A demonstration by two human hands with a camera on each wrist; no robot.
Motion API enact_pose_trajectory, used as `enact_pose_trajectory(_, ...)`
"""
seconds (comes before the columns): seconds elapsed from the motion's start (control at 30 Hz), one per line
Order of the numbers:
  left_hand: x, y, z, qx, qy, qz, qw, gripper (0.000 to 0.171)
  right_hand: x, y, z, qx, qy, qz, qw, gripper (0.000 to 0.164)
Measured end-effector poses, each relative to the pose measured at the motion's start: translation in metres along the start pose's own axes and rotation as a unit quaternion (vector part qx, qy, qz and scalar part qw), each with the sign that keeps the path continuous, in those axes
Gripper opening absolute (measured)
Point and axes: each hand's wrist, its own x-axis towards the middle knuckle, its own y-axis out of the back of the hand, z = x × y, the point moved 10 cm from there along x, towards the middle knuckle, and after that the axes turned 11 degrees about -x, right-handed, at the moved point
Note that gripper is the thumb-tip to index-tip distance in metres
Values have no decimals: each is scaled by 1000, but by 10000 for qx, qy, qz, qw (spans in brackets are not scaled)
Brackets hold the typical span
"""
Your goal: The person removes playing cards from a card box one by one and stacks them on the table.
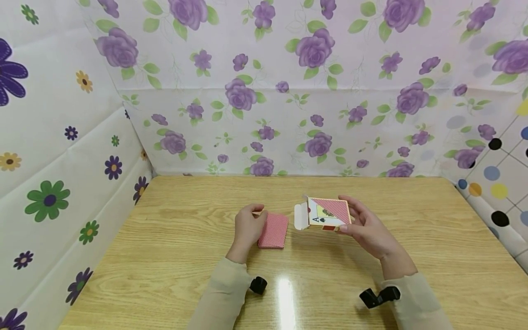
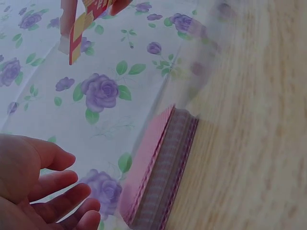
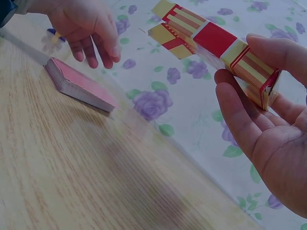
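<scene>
A deck of playing cards [image 1: 274, 231] with red patterned backs lies squared on the table. Close beside its left edge is my left hand [image 1: 249, 228]; in the left wrist view a gap shows between its relaxed fingers [image 2: 62, 191] and the deck [image 2: 165, 167]. To the right, my right hand [image 1: 369, 229] holds a card box [image 1: 328, 213] above the table, thumb and fingers gripping its right end. An ace of spades design marks the box's face, and its flap [image 1: 301, 216] hangs open toward the left. In the right wrist view the box's red and yellow side [image 3: 216, 38] shows.
The wooden table [image 1: 185, 261] reaches back to a wall cloth [image 1: 280, 133] with purple roses. Patterned cloths also border the left and right sides. A dark strapped device [image 1: 258, 285] sits on the left wrist, another [image 1: 379, 297] on the right.
</scene>
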Motion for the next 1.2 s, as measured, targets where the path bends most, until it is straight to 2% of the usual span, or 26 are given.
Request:
enact_pose_trajectory(0.2,-3,-2,6,-280,38,-89,9996,26,0,-1,0,-18,-22,5,10000,73)
enact_pose_trajectory(0.37,-6,-4,18,-334,-123,-161,9992,23,0,-1,0,-5,-14,-7,10000,73)
enact_pose_trajectory(0.7,-11,-6,31,-463,-228,-288,9983,23,0,-2,-3,45,76,-39,10000,73)
enact_pose_trajectory(0.97,-14,-7,36,-731,-252,-261,9967,22,-1,-2,-3,-44,79,-49,9999,75)
enact_pose_trajectory(1.2,-16,-9,43,-934,-361,-359,9943,22,-1,-2,-2,134,26,-86,9999,77)
